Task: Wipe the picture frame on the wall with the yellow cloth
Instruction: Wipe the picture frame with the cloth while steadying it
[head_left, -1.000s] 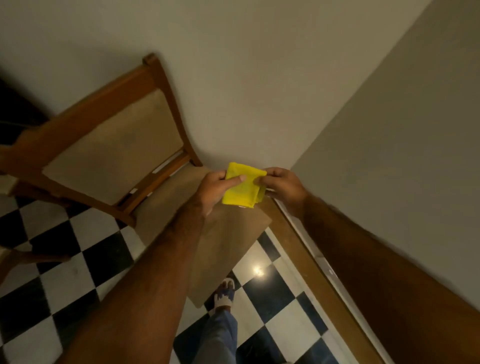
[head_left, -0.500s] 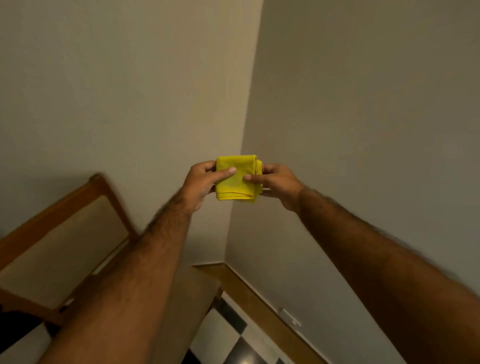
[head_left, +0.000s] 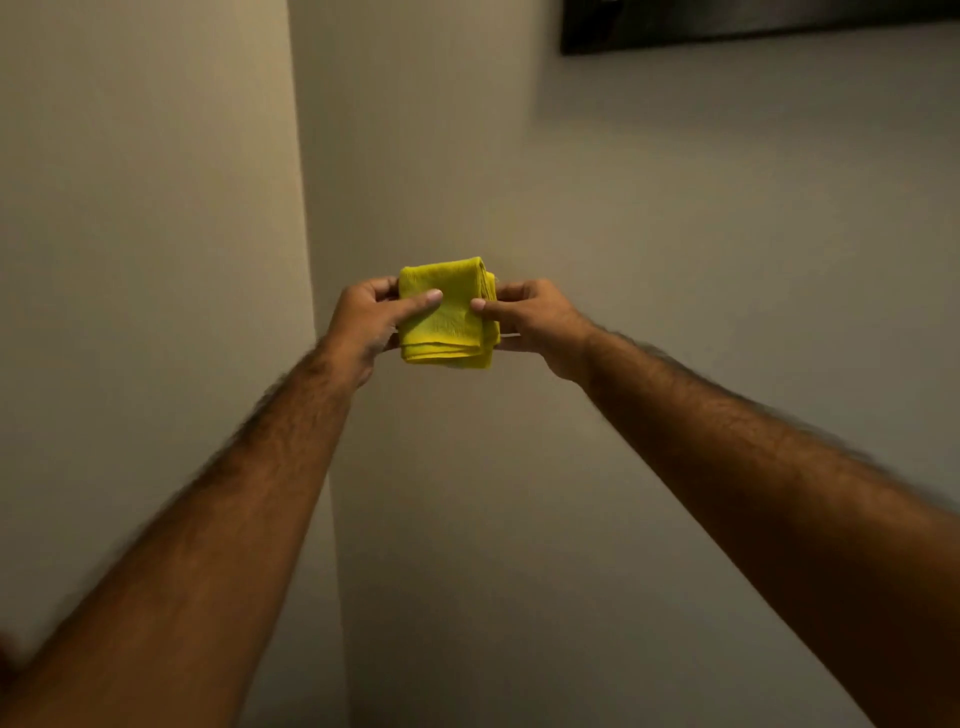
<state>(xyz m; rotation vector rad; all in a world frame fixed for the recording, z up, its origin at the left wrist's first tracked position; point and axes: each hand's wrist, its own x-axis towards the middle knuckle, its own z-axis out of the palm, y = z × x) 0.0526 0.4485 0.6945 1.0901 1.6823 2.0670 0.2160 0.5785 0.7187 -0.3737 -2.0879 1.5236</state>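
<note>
Near the wall corner, the left hand (head_left: 370, 317) and right hand (head_left: 531, 318) each pinched the folded yellow cloth (head_left: 448, 313), well below the dark picture frame (head_left: 748, 23) at upper right. Keeping the folds flat would likely wipe best.

cloth (head_left: 447, 314) between both hands | picture frame (head_left: 753, 23) above, right | wall (head_left: 675, 260) behind

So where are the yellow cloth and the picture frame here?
yellow cloth (head_left: 448, 312), head view, middle of its folded front face.
picture frame (head_left: 753, 28), head view, dark lower edge at the top right.
</note>
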